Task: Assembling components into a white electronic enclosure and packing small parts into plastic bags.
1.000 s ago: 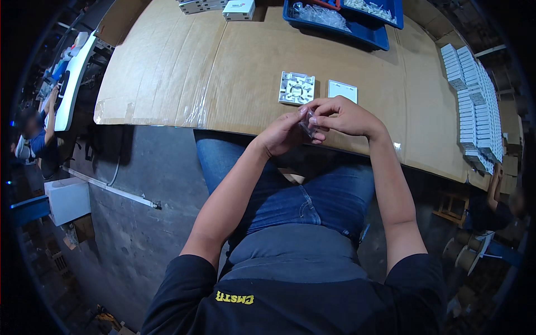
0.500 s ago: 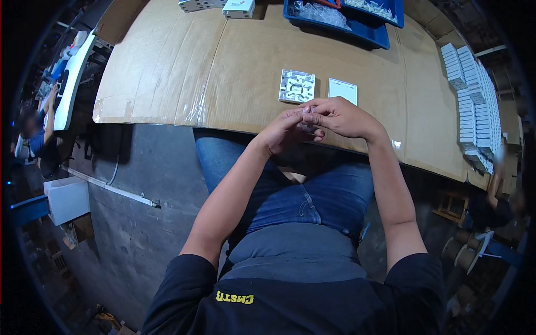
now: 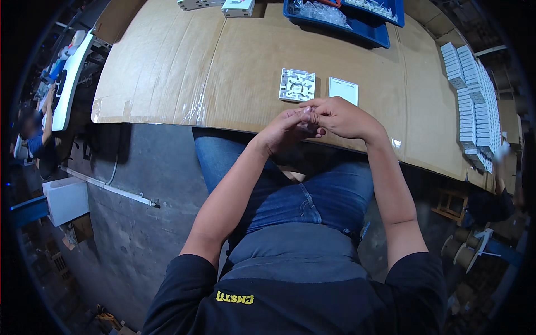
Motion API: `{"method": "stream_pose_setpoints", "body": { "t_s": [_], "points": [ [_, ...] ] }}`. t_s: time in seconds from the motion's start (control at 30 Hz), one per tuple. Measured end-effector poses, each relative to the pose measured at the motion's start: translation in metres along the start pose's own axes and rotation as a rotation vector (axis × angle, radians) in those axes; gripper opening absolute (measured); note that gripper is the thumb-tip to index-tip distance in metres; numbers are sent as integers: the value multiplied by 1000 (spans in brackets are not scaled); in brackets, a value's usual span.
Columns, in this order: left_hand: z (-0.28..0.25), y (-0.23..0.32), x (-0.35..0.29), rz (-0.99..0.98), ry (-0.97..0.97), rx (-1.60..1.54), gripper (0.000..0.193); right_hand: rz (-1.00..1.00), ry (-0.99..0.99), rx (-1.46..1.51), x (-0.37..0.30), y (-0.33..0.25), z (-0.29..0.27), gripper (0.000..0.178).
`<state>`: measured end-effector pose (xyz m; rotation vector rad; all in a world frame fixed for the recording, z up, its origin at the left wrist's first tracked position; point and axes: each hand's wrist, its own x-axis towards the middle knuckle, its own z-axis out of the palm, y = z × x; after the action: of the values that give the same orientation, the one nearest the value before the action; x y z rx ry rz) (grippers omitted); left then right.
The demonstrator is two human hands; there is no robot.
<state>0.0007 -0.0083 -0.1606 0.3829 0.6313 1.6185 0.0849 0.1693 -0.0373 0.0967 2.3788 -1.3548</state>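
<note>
Lidless white box (image 3: 297, 85) lies on the cardboard-covered surface (image 3: 167, 67); I use it as my landmark. Just on its near side, the left fingers (image 3: 319, 133) and right fingers (image 3: 314, 103) are bunched together; from my remote view I cannot tell what they grip, if anything. A small part held there could, I judge, slip and fall, since both hands are over the surface's front edge. Just right of the box, the white cover (image 3: 343, 90) sits partly behind the right hand, so a wrist movement could knock it. Beyond the box, a white carton (image 3: 238, 8) bears print too small for me to read; nearer the person, yellow lettering marks the dark shirt (image 3: 312, 304).
</note>
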Motion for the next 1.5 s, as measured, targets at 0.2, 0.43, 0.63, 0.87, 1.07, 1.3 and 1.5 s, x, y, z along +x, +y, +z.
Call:
{"method": "stream_pose_setpoints", "body": {
  "t_s": [0.2,0.43,0.63,0.87,1.07,1.3,1.5],
  "points": [
    [11,5,2,16,-24,9,53,-126,72,-6,-7,8,-15,34],
    [5,10,-5,-112,27,-24,65,-63,301,-70,-4,15,-80,29],
    [14,9,6,-98,42,-59,64,41,748,-239,26,100,-203,25],
    [18,15,9,-101,53,-128,63,127,1056,-591,83,117,-304,18],
    [11,15,10,-143,24,-185,65,247,1032,-723,131,112,-339,18],
    [17,24,17,-195,5,-193,64,339,940,-961,154,137,-365,17],
    [15,26,16,-208,44,-220,64,377,925,-871,160,133,-364,16]
  ]
}}
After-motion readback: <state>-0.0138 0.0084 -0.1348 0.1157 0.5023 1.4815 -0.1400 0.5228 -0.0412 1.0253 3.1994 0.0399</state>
